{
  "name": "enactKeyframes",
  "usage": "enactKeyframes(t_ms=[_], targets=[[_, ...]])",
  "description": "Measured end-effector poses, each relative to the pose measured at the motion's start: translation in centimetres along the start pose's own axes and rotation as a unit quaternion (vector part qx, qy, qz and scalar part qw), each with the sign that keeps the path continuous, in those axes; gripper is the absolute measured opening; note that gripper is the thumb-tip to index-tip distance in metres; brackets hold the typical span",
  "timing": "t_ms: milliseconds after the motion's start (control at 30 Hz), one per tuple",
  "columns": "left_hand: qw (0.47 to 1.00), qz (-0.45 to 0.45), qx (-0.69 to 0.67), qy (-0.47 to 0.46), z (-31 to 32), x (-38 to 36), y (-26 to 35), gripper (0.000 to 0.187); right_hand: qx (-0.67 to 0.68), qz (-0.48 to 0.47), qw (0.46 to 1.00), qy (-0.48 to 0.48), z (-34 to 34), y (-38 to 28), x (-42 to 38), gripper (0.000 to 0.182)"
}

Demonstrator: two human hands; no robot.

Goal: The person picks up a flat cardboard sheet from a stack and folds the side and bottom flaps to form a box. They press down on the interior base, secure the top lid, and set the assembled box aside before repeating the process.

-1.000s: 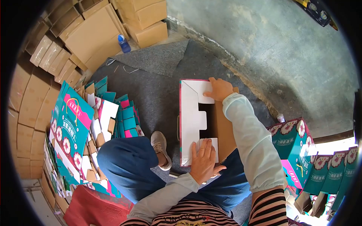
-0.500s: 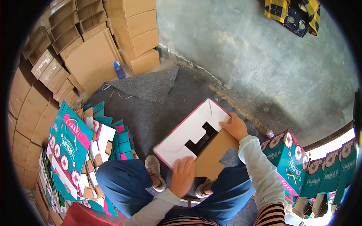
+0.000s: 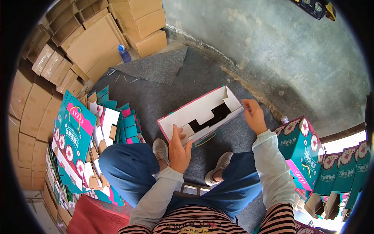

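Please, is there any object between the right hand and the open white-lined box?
Nothing visible stands between the right hand and the box: the hand is close beside the box's end, though whether it touches is unclear. The left hand is at the opposite end.

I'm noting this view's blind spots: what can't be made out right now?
In the head view:
Box: its inside, lost in darkness.
Right hand: whether it touches the box; slight blur and viewing angle hide this.
Dark hanging item: its top, cut off by the upper edge.
Teal panel: its smallest print, too small.
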State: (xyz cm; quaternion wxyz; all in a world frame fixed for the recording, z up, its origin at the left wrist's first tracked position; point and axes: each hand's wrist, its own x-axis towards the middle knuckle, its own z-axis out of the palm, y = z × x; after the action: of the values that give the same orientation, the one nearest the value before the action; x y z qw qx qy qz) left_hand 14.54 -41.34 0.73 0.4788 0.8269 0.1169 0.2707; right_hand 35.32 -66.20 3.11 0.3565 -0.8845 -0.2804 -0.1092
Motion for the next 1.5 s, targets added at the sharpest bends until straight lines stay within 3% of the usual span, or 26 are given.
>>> enactKeyframes(t_ms=[67,167,300,367,500,567,600,667,767,1000,1400,1500], targets=[[1.0,-0.008,-0.015,0.009,0.4,0.0,0.2,0.064,-0.002,-0.119,0.993,-0.002,-0.1,-3.2,0.3,0.038],[0.997,0.032,0.053,-0.042,-0.6,0.0,-0.1,0.063,0.054,-0.098,0.987,-0.112,-0.4,-3.0,0.1,0.041],[0.985,0.072,0.123,-0.095,-1.6,-0.4,-0.1,0.059,0.064,0.024,0.973,-0.221,-1.1,-2.9,0.6,0.051],[0.996,0.015,0.062,-0.06,-1.1,-0.4,0.3,0.057,0.018,0.087,0.962,-0.258,-0.5,-2.2,0.9,0.056],[0.999,-0.019,-0.013,0.031,0.0,0.2,0.6,0.053,0.071,0.079,0.98,-0.171,0.7,-2.4,1.1,0.058],[0.986,0.053,0.158,-0.017,-0.2,0.4,0.2,0.053,0.089,0.082,0.981,-0.152,0.6,-4.1,1.2,0.058],[0.965,0.09,0.243,-0.041,-0.4,0.6,0.1,0.053,0.06,0.015,0.988,-0.141,1.2,-4.2,1.1,0.059],[0.953,0.1,0.275,-0.077,-0.5,0.6,0.5,0.056,-0.002,-0.117,0.987,-0.112,2.1,-4.1,1.0,0.059],[0.933,0.111,0.318,-0.13,-0.1,0.4,0.7,0.062,-0.103,-0.183,0.961,-0.181,2.2,-4.5,0.8,0.059],[0.913,0.137,0.339,-0.182,0.1,0.6,-0.7,0.06,-0.128,-0.211,0.947,-0.206,3.0,-4.5,0.8,0.065],[0.923,0.153,0.294,-0.197,0.1,0.6,-1.3,0.051,-0.121,-0.194,0.951,-0.208,4.9,-3.2,0.3,0.037],[0.935,0.15,0.268,-0.175,-0.2,0.7,-0.6,0.052,-0.095,-0.203,0.961,-0.163,4.4,-4.1,0.3,0.033]])
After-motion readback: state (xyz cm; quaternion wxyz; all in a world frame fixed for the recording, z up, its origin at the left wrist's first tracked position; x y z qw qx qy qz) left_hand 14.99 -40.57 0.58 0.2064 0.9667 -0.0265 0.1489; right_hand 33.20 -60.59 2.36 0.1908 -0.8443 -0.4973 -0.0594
